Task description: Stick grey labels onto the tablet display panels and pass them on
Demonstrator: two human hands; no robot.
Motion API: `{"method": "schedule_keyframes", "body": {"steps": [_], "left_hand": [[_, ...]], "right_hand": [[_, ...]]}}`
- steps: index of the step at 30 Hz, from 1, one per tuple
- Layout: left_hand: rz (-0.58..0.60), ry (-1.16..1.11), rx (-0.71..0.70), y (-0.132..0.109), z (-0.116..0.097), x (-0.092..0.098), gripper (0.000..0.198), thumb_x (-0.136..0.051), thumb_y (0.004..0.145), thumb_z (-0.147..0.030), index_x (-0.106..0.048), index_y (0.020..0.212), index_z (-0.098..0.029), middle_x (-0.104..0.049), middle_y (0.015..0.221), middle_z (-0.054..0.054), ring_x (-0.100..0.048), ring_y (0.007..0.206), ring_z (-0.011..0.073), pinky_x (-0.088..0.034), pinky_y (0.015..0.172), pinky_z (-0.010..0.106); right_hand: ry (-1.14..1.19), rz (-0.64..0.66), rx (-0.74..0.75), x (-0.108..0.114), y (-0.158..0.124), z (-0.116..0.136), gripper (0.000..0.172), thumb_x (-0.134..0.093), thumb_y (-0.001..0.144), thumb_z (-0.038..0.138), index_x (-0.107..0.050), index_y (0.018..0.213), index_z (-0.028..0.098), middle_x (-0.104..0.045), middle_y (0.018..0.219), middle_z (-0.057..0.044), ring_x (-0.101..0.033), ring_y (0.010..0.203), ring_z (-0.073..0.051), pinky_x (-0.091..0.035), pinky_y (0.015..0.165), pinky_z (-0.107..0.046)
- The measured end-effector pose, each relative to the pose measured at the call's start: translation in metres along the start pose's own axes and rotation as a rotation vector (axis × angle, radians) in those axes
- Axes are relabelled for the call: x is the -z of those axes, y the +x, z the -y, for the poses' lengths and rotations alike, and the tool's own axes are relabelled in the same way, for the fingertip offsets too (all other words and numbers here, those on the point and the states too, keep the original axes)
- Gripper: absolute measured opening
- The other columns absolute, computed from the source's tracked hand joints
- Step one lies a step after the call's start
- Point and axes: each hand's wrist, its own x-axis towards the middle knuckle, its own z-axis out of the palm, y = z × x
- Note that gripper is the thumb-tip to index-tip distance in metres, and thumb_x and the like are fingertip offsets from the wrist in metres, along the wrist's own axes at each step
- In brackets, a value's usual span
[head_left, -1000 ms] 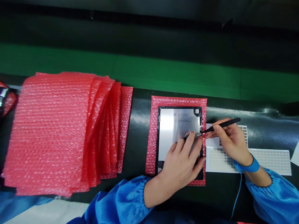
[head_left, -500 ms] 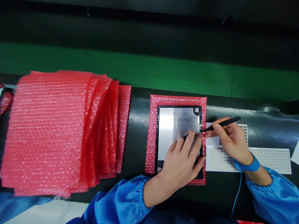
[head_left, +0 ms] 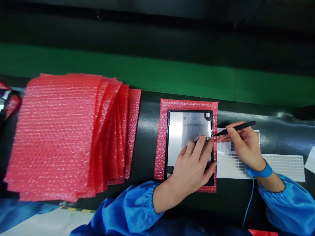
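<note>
A tablet screen panel (head_left: 176, 131) with a silvery metal back and black frame lies on a red bubble-wrap bag (head_left: 161, 147). My left hand (head_left: 193, 160) rests flat across its lower right part, fingers spread and index fingertip by the right edge. Part of a dark flex cable beneath those fingers is hidden. My right hand (head_left: 247, 146) is closed in a pen grip on slim black tweezers (head_left: 235, 128). Their tip points left at the panel's right edge, close to my left index fingertip; whether it touches cannot be made out.
A thick stack of red bubble-wrap bags (head_left: 56, 137) covers the left side of the dark table (head_left: 150, 131). White label sheets (head_left: 283, 165) with small grid cells lie under and beside my right hand. A blue wrist strap (head_left: 263, 171) trails its cord (head_left: 249, 203) downward.
The view has shifted slightly, moving the bag stack a little rightward. Both hands hold nearly the same places on the panel, and the tweezers stay at its right edge.
</note>
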Motion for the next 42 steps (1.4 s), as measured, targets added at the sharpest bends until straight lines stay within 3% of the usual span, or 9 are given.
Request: {"method": "schedule_keyframes", "body": {"steps": [4, 9, 16, 21, 24, 27, 31, 33, 42], "left_hand": [[-0.006, -0.012, -0.016, 0.001, 0.002, -0.002, 0.061, -0.065, 0.1, -0.046, -0.057, 0.151, -0.013, -0.062, 0.147, 0.018, -0.065, 0.109, 0.0331, -0.062, 0.077, 0.044], [-0.032, -0.015, -0.012, 0.003, 0.001, -0.003, 0.063, -0.067, 0.098, -0.044, -0.056, 0.149, -0.009, -0.063, 0.144, 0.018, -0.067, 0.107, 0.0324, -0.063, 0.076, 0.043], [-0.072, -0.121, 0.004, 0.008, 0.007, -0.006, 0.055, -0.068, 0.099, -0.043, -0.057, 0.142, -0.01, -0.065, 0.14, 0.018, -0.07, 0.11, 0.0323, -0.067, 0.074, 0.044], [-0.318, -0.129, -0.027, 0.002, 0.013, 0.012, 0.039, -0.068, 0.1, -0.028, -0.063, 0.133, -0.01, -0.069, 0.134, 0.021, -0.071, 0.105, 0.0314, -0.066, 0.079, 0.045], [-0.43, -0.27, -0.196, -0.009, 0.001, 0.026, 0.027, -0.067, 0.098, -0.017, -0.067, 0.125, -0.012, -0.075, 0.121, 0.016, -0.072, 0.101, 0.0245, -0.064, 0.084, 0.039], [-0.305, -0.305, -0.353, -0.022, -0.018, 0.025, 0.023, -0.063, 0.102, -0.024, -0.071, 0.119, -0.011, -0.079, 0.113, 0.011, -0.072, 0.103, 0.0234, -0.062, 0.089, 0.037], [-0.108, -0.125, -0.382, -0.029, -0.03, 0.004, 0.046, -0.06, 0.105, -0.044, -0.071, 0.131, -0.008, -0.069, 0.146, 0.017, -0.062, 0.136, 0.0349, -0.053, 0.111, 0.048], [-0.047, -0.072, -0.373, -0.029, -0.028, -0.004, 0.052, -0.058, 0.105, -0.049, -0.07, 0.135, -0.008, -0.065, 0.153, 0.018, -0.056, 0.144, 0.0362, -0.046, 0.118, 0.052], [0.037, -0.008, -0.364, -0.03, -0.026, -0.002, 0.053, -0.056, 0.106, -0.049, -0.07, 0.136, -0.007, -0.065, 0.152, 0.018, -0.053, 0.147, 0.0346, -0.041, 0.122, 0.051]], "right_hand": [[-0.012, -0.071, 0.066, 0.003, -0.005, 0.013, 0.026, -0.076, 0.1, 0.052, -0.068, 0.102, 0.027, -0.081, 0.072, -0.001, -0.081, 0.061, -0.023, -0.071, 0.058, -0.034], [-0.067, -0.118, 0.113, 0.013, -0.029, 0.025, 0.021, -0.075, 0.102, 0.046, -0.07, 0.105, 0.026, -0.082, 0.079, -0.003, -0.082, 0.066, -0.022, -0.071, 0.064, -0.034], [-0.182, -0.075, 0.053, 0.025, -0.079, 0.0, 0.014, -0.069, 0.107, 0.038, -0.069, 0.112, 0.024, -0.082, 0.085, -0.004, -0.083, 0.077, -0.021, -0.072, 0.072, -0.033], [-0.273, -0.047, 0.071, 0.025, -0.093, -0.013, 0.011, -0.067, 0.108, 0.034, -0.069, 0.114, 0.025, -0.081, 0.086, -0.003, -0.083, 0.08, -0.02, -0.071, 0.073, -0.031], [-0.295, -0.081, 0.098, 0.026, -0.095, -0.012, 0.009, -0.067, 0.108, 0.032, -0.069, 0.114, 0.025, -0.08, 0.086, -0.003, -0.082, 0.077, -0.019, -0.07, 0.071, -0.029], [-0.311, -0.116, 0.103, 0.029, -0.096, -0.011, 0.008, -0.068, 0.107, 0.031, -0.069, 0.112, 0.025, -0.08, 0.086, -0.003, -0.082, 0.075, -0.02, -0.07, 0.068, -0.029], [-0.301, -0.115, 0.086, 0.031, -0.094, -0.014, 0.01, -0.069, 0.107, 0.034, -0.068, 0.112, 0.025, -0.08, 0.086, -0.003, -0.081, 0.074, -0.021, -0.07, 0.066, -0.031], [-0.31, -0.096, 0.079, 0.031, -0.093, -0.017, 0.011, -0.068, 0.107, 0.034, -0.069, 0.113, 0.025, -0.08, 0.085, -0.003, -0.08, 0.071, -0.021, -0.069, 0.065, -0.031], [-0.33, -0.051, 0.059, 0.033, -0.095, -0.019, 0.013, -0.068, 0.107, 0.032, -0.068, 0.118, 0.026, -0.08, 0.089, -0.003, -0.08, 0.077, -0.022, -0.068, 0.069, -0.034]]}}
